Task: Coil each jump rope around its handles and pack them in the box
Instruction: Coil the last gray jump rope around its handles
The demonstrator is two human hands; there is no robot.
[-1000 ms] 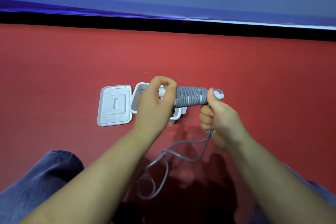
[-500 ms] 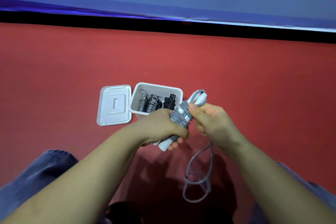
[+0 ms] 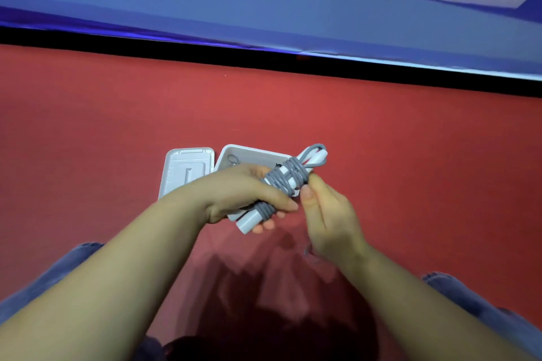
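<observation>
While gripped low down in the left hand (image 3: 243,193), fingers curled round the white handles, jump rope (image 3: 286,182) tilted up to the right, just over the white box (image 3: 252,154); right hand (image 3: 325,217) pinching the grey cord at the coil; lid (image 3: 187,170) flat beside the box on red floor (image 3: 410,155)
</observation>
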